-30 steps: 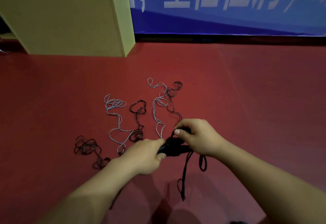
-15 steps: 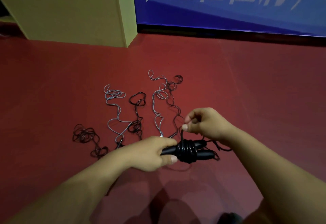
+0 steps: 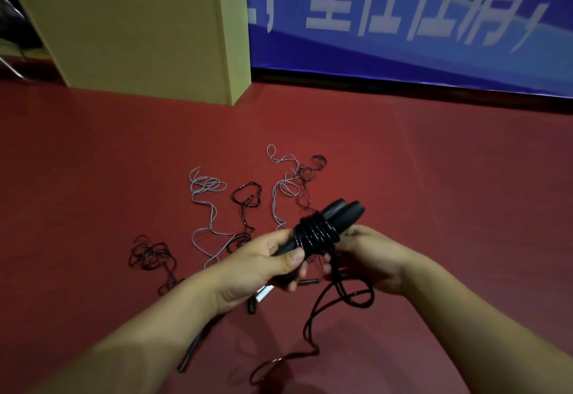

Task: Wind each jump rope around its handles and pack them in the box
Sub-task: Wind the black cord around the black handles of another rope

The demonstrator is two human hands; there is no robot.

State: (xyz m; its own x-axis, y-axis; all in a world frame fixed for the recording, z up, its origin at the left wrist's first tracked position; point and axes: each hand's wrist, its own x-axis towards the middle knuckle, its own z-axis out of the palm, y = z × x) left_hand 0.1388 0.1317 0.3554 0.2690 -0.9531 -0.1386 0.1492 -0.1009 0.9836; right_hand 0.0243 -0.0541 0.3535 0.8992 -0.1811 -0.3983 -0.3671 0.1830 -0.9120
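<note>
My left hand grips the two black handles of a jump rope, held together and tilted up to the right. Several turns of black rope are wound round their middle. My right hand sits just under and right of the coil and holds the loose rope. The free tail hangs down from it and curls on the red floor. Several more loose jump ropes, grey and black, lie unwound on the floor beyond my hands.
A yellow-green box stands at the back left against a blue banner with white characters. Other rope handles lie on the red floor under my left forearm. A dark tangle of rope lies at the left.
The handles have been lifted and tilted up to the right. My right hand has dropped from above the coil to below it, carrying the rope round. The camera view has tilted upward.
</note>
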